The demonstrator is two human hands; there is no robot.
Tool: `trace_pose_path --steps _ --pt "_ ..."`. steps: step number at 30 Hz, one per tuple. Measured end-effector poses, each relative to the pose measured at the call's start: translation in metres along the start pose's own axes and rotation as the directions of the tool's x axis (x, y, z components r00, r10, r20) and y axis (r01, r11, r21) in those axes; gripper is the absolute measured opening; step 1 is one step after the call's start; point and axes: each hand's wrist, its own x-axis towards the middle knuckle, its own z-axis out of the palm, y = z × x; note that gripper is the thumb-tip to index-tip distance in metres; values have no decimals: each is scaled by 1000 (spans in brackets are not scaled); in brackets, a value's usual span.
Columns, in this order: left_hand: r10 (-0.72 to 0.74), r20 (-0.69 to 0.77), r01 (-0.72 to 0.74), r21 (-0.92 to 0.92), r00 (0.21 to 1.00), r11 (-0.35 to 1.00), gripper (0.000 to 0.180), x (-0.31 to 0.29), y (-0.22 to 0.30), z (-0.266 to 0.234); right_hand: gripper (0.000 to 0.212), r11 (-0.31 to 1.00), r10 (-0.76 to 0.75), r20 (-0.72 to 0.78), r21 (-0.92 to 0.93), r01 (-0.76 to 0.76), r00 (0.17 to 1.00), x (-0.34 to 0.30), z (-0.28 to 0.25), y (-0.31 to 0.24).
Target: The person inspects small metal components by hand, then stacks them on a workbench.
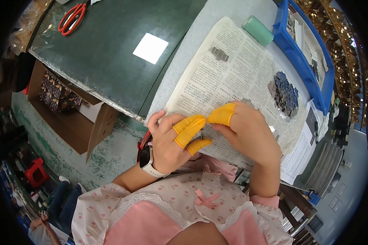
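Note:
Over a sheet of newspaper (192,87), my left hand (165,141) and my right hand (251,126) meet with their fingertips close together. Yellow finger cots cover the left thumb and two of its fingers, and a fingertip of the right hand. Both hands are closed in a pinch; whatever lies between the fingertips is too small and hidden to name. Small grey pieces show partly beneath and behind the right hand. Farther right sits a pile of small flat grey-blue pieces (286,96). A neat cluster of similar grey pieces (220,54) lies toward the far side.
A green cylinder (257,30) lies beside a blue tray (280,30) at the right. Printed sheets (298,157) and a pen lie at the near right. On the dark green tabletop (110,49) are a white square (150,48) and red-handled scissors (72,19). A cardboard box (65,128) stands below left.

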Motion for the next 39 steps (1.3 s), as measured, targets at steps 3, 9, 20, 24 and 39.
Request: trace_pose_path --steps 3,9,20,24,39 --pt "-1 -10 1 3 1000 1000 56 -1 -1 1 19 984 177 -2 14 -177 984 -8 0 -11" --pt "14 -7 -14 -4 1000 1000 54 -2 -2 -1 39 975 218 -3 43 -218 976 -23 10 -25" --pt "51 -10 -51 -16 999 999 55 0 -9 -6 25 856 468 32 230 -462 883 -23 18 -26" --pt "49 -7 -49 -6 999 999 56 1 -8 -5 24 785 541 -110 423 -454 834 -16 26 -29" --pt "37 -15 -37 -7 999 999 55 3 -7 -3 38 923 385 -306 143 -357 871 -12 10 -8"
